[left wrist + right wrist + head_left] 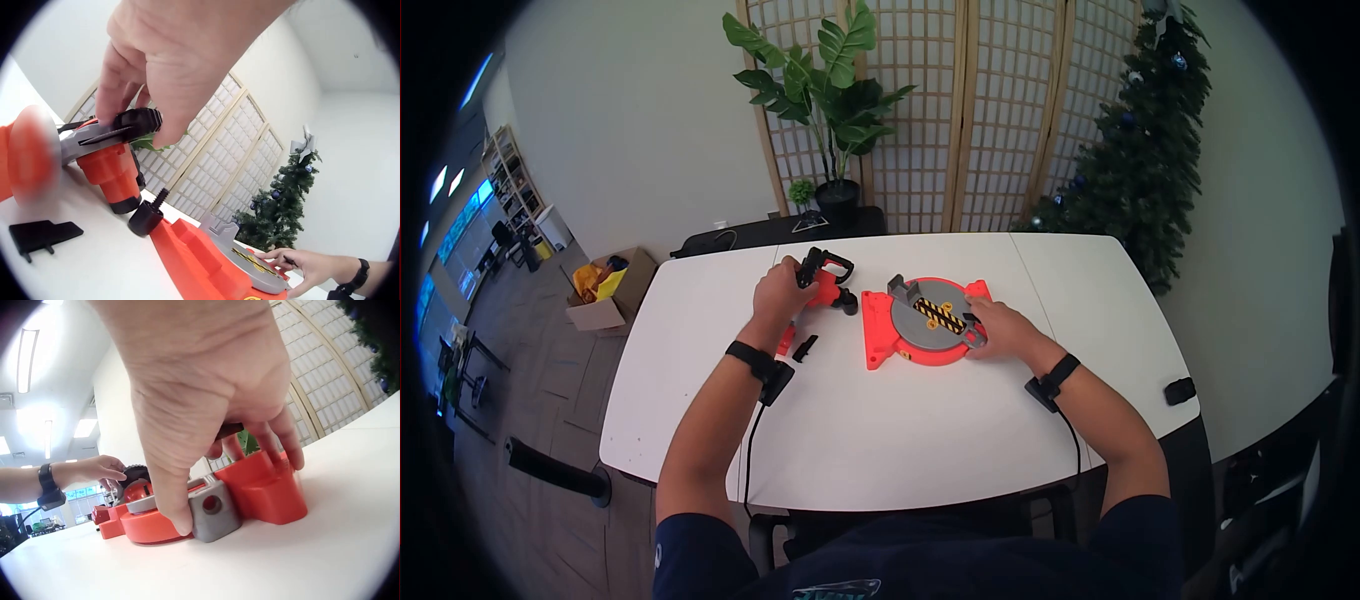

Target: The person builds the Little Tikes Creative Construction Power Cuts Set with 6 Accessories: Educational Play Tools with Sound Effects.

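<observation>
My left hand (780,292) grips a red and black toy saw (824,290) from above, fingers and thumb on its black ridged part. In the left wrist view a grey guard and a red motor housing (115,178) show below the fingers. A black threaded knob (149,215) stands beside the housing. On the right, a red toy saw base (882,335) with a round grey turntable (915,335) lies on the table. My right hand (1005,328) holds its right edge, thumb by a grey end piece (214,511) and fingers over the red corner (269,497). A small dark piece shows under the right palm.
A flat black piece (45,237) with pegs and a red piece (786,340) lie near the left wrist on the white table (940,430). A small black object (1179,391) sits at the right edge. Cables hang from both wrist cameras. A potted plant (837,195) stands behind.
</observation>
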The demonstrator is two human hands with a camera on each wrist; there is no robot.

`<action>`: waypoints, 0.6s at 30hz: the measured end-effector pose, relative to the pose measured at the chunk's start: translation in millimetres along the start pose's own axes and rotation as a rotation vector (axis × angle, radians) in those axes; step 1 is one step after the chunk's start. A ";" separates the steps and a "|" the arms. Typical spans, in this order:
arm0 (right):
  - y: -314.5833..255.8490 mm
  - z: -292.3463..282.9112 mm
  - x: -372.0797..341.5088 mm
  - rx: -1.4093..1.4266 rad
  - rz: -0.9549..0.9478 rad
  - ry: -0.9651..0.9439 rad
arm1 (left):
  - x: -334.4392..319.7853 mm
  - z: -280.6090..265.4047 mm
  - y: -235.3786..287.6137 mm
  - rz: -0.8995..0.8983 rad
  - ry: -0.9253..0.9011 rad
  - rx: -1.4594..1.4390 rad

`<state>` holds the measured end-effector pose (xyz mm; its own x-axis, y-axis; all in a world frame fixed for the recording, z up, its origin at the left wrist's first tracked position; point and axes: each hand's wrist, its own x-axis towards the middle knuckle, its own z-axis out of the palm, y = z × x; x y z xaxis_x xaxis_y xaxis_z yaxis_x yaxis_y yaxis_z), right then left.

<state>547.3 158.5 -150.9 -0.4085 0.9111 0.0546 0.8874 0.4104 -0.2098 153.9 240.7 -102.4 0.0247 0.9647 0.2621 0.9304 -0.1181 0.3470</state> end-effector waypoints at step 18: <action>-51.3 -33.1 -37.8 0.103 -0.008 -0.160 | -76.1 15.5 38.7 0.514 -0.523 -0.022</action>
<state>524.3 104.3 -109.9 -0.4512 0.8870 -0.0978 0.8610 0.4039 -0.3090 193.7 166.3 -123.0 0.6322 0.7720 -0.0658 0.7471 -0.5849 0.3157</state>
